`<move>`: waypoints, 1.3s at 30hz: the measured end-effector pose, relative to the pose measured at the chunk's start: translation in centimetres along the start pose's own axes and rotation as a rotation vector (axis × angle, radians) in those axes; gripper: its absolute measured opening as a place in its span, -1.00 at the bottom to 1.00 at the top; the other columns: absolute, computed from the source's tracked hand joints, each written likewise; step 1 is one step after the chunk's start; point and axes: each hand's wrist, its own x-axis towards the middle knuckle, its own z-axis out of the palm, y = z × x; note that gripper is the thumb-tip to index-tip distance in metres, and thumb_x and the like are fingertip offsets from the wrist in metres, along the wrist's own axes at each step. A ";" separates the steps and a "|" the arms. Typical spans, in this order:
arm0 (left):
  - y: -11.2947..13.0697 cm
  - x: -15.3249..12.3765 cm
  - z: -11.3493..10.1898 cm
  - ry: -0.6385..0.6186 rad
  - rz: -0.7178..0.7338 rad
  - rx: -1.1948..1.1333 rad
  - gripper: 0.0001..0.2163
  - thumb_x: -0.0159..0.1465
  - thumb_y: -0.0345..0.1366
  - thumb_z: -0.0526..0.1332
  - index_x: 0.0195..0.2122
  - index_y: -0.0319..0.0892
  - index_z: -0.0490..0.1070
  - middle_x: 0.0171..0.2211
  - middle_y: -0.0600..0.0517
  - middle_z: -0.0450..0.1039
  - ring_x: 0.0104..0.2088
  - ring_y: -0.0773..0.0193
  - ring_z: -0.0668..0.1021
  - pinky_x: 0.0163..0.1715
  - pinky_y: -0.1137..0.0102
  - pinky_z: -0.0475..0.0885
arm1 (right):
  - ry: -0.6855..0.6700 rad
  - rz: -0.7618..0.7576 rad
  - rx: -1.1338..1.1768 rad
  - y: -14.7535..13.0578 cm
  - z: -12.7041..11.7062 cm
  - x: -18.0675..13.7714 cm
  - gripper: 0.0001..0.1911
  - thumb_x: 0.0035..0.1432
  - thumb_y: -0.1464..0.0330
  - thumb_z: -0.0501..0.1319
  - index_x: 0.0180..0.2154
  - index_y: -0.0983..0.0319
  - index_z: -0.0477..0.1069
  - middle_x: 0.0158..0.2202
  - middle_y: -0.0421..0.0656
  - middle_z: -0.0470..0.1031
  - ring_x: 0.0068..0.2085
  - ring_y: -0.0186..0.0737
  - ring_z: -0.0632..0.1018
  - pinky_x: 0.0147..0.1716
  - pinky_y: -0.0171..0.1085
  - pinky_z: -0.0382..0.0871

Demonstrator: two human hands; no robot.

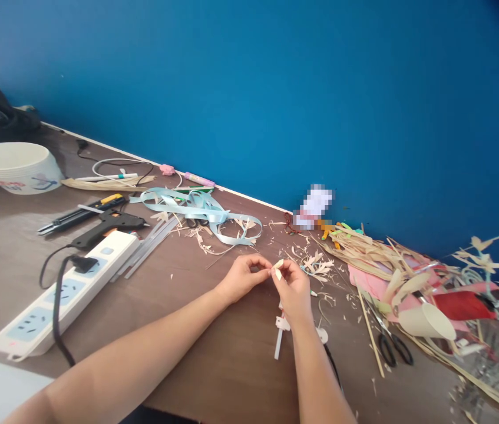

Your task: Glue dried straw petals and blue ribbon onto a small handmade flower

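a: we've got a small pale strip (278, 268) pinched between both hands, just above the table (231, 365), mid-frame.
b: grip?
a: left hand (241, 278) fingers closed on one end, thumb against forefinger. right hand (294, 290) fingers closed on the other end, same pinch. the tip looks bent, but it's too small to tell.
b: risks as we see them?
a: the strip looks thin and dry. we judge it could split or crease if the two pinches pull apart or twist against each other.
b: drop?
a: worse. the table by the hands is littered with shavings (317, 265) of the same colour, so a dropped piece would be hard to pick out.
b: anything to snag?
a: a white cut piece (281, 337) lies at the right wrist; a forearm shift could sweep it away. scissors (393, 348) and paper cup (426, 321) sit to the right, near but apart.
b: left side?
a: glue gun (110, 227) rests beside the power strip (61, 291), which has a black plug in it. well apart from the hands. if the gun is live, we'd flag its nozzle near the blue ribbon (200, 209).
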 end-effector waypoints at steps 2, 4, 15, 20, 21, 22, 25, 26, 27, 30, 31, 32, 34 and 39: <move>0.0 0.0 0.0 0.005 0.011 0.013 -0.86 0.01 -0.27 0.26 -0.48 -0.26 0.44 -0.50 0.02 0.42 -0.48 0.36 0.42 -0.43 0.47 0.32 | -0.001 0.005 -0.009 0.0 0.0 0.0 -0.89 0.00 0.33 0.15 -0.46 0.25 0.31 -0.53 -0.25 0.33 -0.49 -0.35 0.33 -0.46 -0.35 0.25; 0.1 0.0 0.0 0.001 0.010 0.015 -0.86 0.01 -0.27 0.25 -0.47 -0.26 0.44 -0.49 0.02 0.43 -0.46 0.35 0.43 -0.41 0.46 0.33 | 0.000 0.008 -0.009 0.1 -0.1 0.0 -0.89 0.01 0.32 0.15 -0.46 0.24 0.31 -0.53 -0.25 0.33 -0.49 -0.35 0.33 -0.46 -0.35 0.25; 0.1 0.0 0.1 0.003 -0.009 0.010 -0.87 0.02 -0.28 0.24 -0.48 -0.26 0.43 -0.51 0.03 0.42 -0.50 0.37 0.41 -0.44 0.47 0.31 | -0.010 0.010 -0.017 0.1 -0.2 0.0 -0.91 0.01 0.35 0.15 -0.47 0.25 0.30 -0.52 -0.25 0.31 -0.48 -0.36 0.32 -0.44 -0.35 0.22; 0.2 -0.1 0.2 -0.011 -0.069 -0.113 -0.83 -0.01 -0.26 0.27 -0.47 -0.28 0.42 -0.51 0.04 0.40 -0.55 0.43 0.37 -0.52 0.51 0.30 | -0.022 0.023 0.018 -0.2 0.1 0.0 -0.91 0.02 0.34 0.14 -0.45 0.24 0.29 -0.52 -0.25 0.31 -0.47 -0.35 0.33 -0.42 -0.34 0.25; 0.3 0.0 0.2 -0.008 -0.085 -0.155 -0.81 -0.02 -0.25 0.28 -0.46 -0.28 0.41 -0.50 0.04 0.39 -0.54 0.43 0.37 -0.54 0.51 0.30 | -0.025 0.023 0.019 -0.4 0.1 0.0 -0.91 0.01 0.35 0.14 -0.41 0.24 0.29 -0.50 -0.25 0.32 -0.46 -0.34 0.34 -0.41 -0.33 0.26; 0.4 0.0 0.2 -0.001 -0.098 -0.197 -0.80 -0.03 -0.24 0.29 -0.46 -0.28 0.40 -0.51 0.05 0.39 -0.54 0.43 0.38 -0.55 0.52 0.30 | -0.024 0.025 0.005 -0.7 0.0 0.0 -0.89 -0.01 0.36 0.15 -0.37 0.24 0.30 -0.48 -0.24 0.33 -0.44 -0.33 0.36 -0.39 -0.32 0.27; 0.6 0.2 0.0 0.041 -0.128 -0.297 -0.79 -0.05 -0.24 0.30 -0.46 -0.27 0.38 -0.53 0.06 0.37 -0.53 0.43 0.40 -0.57 0.53 0.30 | 0.040 0.043 -0.124 -1.9 -1.0 0.1 -0.78 -0.07 0.38 0.16 -0.28 0.25 0.34 -0.44 -0.22 0.35 -0.40 -0.30 0.38 -0.34 -0.29 0.28; 0.6 0.3 0.0 0.053 -0.137 -0.319 -0.79 -0.05 -0.24 0.31 -0.46 -0.27 0.38 -0.52 0.06 0.38 -0.54 0.43 0.40 -0.57 0.54 0.30 | 0.083 0.055 -0.179 -2.5 -1.7 0.2 -0.77 -0.07 0.38 0.17 -0.28 0.25 0.35 -0.44 -0.21 0.36 -0.40 -0.30 0.38 -0.33 -0.28 0.28; 0.6 0.3 -0.1 0.060 -0.146 -0.338 -0.79 -0.05 -0.24 0.31 -0.46 -0.26 0.38 -0.52 0.06 0.38 -0.54 0.44 0.40 -0.58 0.54 0.30 | 0.139 0.065 -0.223 -3.1 -2.5 0.4 -0.77 -0.07 0.36 0.16 -0.28 0.26 0.37 -0.44 -0.20 0.37 -0.41 -0.29 0.38 -0.34 -0.27 0.28; 0.4 0.4 -0.2 0.051 -0.171 -0.375 -0.80 -0.05 -0.25 0.31 -0.47 -0.27 0.37 -0.50 0.06 0.39 -0.55 0.46 0.38 -0.59 0.55 0.29 | 0.265 0.053 -0.266 -4.7 -5.6 1.4 -0.76 -0.04 0.28 0.16 -0.29 0.25 0.40 -0.42 -0.17 0.42 -0.41 -0.28 0.40 -0.37 -0.28 0.28; 0.4 0.4 -0.2 0.043 -0.176 -0.383 -0.80 -0.04 -0.25 0.30 -0.47 -0.27 0.37 -0.51 0.06 0.39 -0.56 0.47 0.38 -0.60 0.56 0.29 | 0.288 0.030 -0.268 -5.1 -6.6 1.9 -0.76 -0.03 0.26 0.16 -0.31 0.26 0.41 -0.41 -0.16 0.44 -0.41 -0.27 0.41 -0.38 -0.29 0.28; 0.3 0.4 -0.2 0.036 -0.180 -0.388 -0.80 -0.04 -0.26 0.31 -0.47 -0.27 0.37 -0.51 0.06 0.38 -0.56 0.47 0.37 -0.60 0.56 0.29 | 0.290 0.015 -0.306 -5.3 -7.3 2.6 -0.76 -0.02 0.25 0.15 -0.32 0.25 0.41 -0.41 -0.15 0.46 -0.42 -0.27 0.41 -0.38 -0.29 0.27; 0.2 0.4 -0.1 0.023 -0.187 -0.388 -0.79 -0.05 -0.26 0.31 -0.47 -0.27 0.37 -0.52 0.06 0.38 -0.56 0.47 0.37 -0.61 0.56 0.29 | 0.219 0.011 -0.480 -5.1 -8.2 4.3 -0.78 -0.01 0.26 0.14 -0.34 0.24 0.44 -0.41 -0.15 0.48 -0.41 -0.26 0.42 -0.38 -0.29 0.26; 0.4 0.4 0.0 0.019 -0.179 -0.365 -0.77 -0.07 -0.24 0.32 -0.49 -0.28 0.37 -0.55 0.07 0.36 -0.57 0.47 0.37 -0.61 0.55 0.28 | -0.104 0.105 -0.866 -1.7 -6.4 8.0 -0.93 -0.12 0.42 0.19 -0.54 0.21 0.46 -0.44 -0.14 0.49 -0.28 -0.16 0.44 -0.26 -0.26 0.21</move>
